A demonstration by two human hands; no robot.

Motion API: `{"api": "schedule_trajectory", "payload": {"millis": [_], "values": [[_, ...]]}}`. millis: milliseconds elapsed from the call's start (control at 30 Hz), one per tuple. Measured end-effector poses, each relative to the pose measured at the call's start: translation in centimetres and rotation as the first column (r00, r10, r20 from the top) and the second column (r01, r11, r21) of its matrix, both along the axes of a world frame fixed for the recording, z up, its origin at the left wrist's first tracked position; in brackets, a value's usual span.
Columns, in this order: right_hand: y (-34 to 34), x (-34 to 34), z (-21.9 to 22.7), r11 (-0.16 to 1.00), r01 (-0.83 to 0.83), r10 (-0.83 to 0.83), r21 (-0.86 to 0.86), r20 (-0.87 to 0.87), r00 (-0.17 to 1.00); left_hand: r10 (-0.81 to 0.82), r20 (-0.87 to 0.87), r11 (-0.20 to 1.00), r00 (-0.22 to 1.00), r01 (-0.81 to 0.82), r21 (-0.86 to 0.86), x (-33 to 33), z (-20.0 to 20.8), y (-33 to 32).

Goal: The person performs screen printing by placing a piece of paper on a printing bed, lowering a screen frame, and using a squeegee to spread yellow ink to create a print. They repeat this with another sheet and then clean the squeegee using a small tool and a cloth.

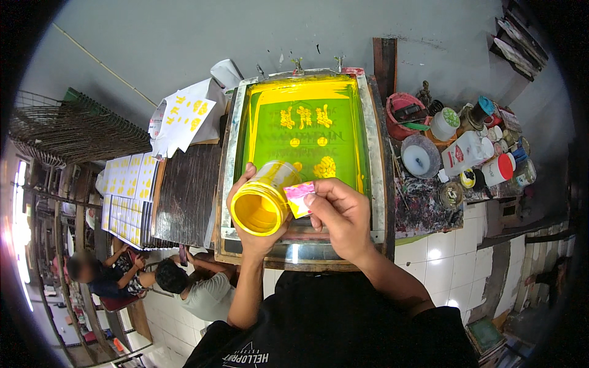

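- Head view: the left hand (pixel 260 244) is curled partway closed around a yellow-smeared jar (pixel 277 176), gripping it from the near side and below, with digits showing along its left flank.
- The right hand (pixel 343 218) is nearly closed in a pinch, its thumb pressing a small pink, white and yellow card (pixel 299 201) against the fingers; the card's left edge lies at the jar's side near the rim, though whether they touch I cannot tell.
- The jar is tipped over, its round mouth turned toward the person; rim and inner wall are coated in glossy yellow, and paler patches show on the outside toward its far end.
- The jar is held above the near part of a printing screen (pixel 276 126), just left of its middle.
- The screen has green mesh in a pale, scuffed frame (pixel 232 153), with a thick yellow band along the far edge and yellow shapes across the green.
- To the right, a paint-stained counter (pixel 423 211) carries tubs and bottles, among them a white container with a red lid (pixel 504 164).
- To the left lie sheets (pixel 130 178) with yellow prints.
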State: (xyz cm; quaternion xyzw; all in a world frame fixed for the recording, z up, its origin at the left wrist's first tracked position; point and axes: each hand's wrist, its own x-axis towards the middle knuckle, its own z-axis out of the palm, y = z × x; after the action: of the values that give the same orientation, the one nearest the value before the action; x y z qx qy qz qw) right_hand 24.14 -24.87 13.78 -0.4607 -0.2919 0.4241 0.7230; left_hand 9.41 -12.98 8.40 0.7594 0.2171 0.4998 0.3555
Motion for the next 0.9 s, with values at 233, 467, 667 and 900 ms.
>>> {"api": "schedule_trajectory", "payload": {"millis": [233, 467, 667, 900], "values": [[0.4, -0.9, -0.3, 0.999, 0.041, -0.04, 0.024, -0.038, 0.998, -0.055, 0.129, 0.972, 0.99, 0.082, -0.222, 0.0, 0.0, -0.4], [0.7, -1.3, -0.4, 0.998, 0.054, -0.054, 0.014, 0.041, 0.998, -0.048, 0.168, 0.951, 0.985, 0.097, -0.293, 0.4, 0.1, -1.0], [1.0, -1.1, -0.5, 0.999, -0.029, 0.032, 0.037, -0.095, 0.995, -0.016, 0.152, 0.945, 0.988, 0.064, -0.321, 0.5, 0.5, -1.1], [1.1, -0.8, -0.3, 1.0, -0.008, 0.01, 0.029, -0.046, 0.999, -0.013, 0.144, 0.961, 0.99, 0.052, -0.272, 0.5, 0.3, -1.1]]}}
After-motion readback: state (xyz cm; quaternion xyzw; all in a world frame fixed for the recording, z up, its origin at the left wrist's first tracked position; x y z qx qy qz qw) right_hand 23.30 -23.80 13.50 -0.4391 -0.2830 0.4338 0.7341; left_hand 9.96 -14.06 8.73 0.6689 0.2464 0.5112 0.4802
